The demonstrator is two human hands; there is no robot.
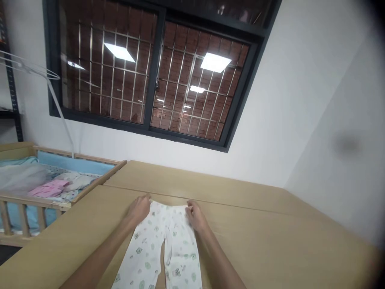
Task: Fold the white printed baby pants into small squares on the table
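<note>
White baby pants [177, 237] with a green and grey print lie spread on the tan tabletop, waistband at the far end. Their legs run towards me, and the lower ends go out of view. At the waistband's left corner, my left hand [140, 208] has its fingers closed on the cloth. My right hand [195, 214] pinches the right corner of the same waistband. Between the two hands the waist edge dips slightly. A gap between the legs shows the tabletop.
A wooden crib [99, 186] with blue lining stands left of the tan table [255, 237], holding a pink cloth [51, 188] and other bedding. A white curved pole [61, 112] rises from it. Behind are a white wall [264, 132] and a dark-framed window [147, 88] with bars.
</note>
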